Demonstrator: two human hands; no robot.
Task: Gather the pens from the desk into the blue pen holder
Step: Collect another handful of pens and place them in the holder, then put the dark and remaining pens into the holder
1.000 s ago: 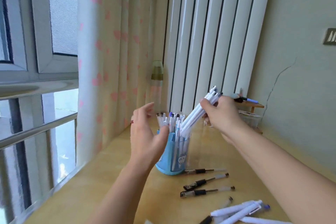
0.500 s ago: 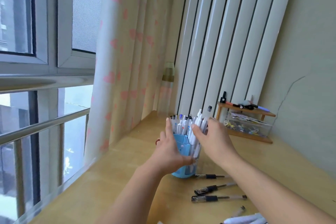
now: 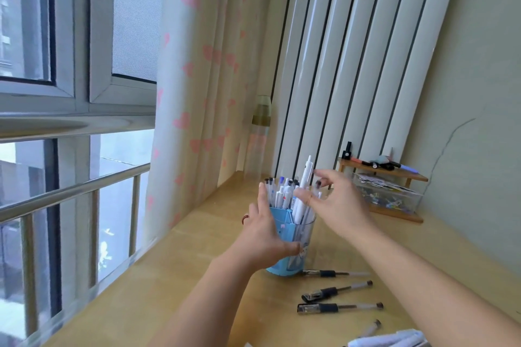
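The blue pen holder (image 3: 284,245) stood on the wooden desk (image 3: 158,284), near the window side, already crowded with upright pens (image 3: 282,191); one white pen (image 3: 306,177) stuck up taller than its neighbours. The left hand (image 3: 265,236) wrapped around the holder's near side, thumb across the front, steadying it. The right hand (image 3: 338,205) hovered just beside the tops of the pens with its fingers spread and loose, gripping nothing that could be made out, though a fingertip seemed to touch the tall white pen. Judged from this, a good share of the work was done: most pens seemed to be in the holder. Some remained, however. Three dark-gripped clear pens (image 3: 337,291) lay on the desk just right of the holder, a fourth (image 3: 372,327) lay nearer the bottom edge, and a cluster of white pens (image 3: 394,340) showed at the very bottom, partly cut off. Whether more lay outside the view could not be told. A small wooden shelf (image 3: 389,173) by the wall also carried a few markers, which may or may not count.
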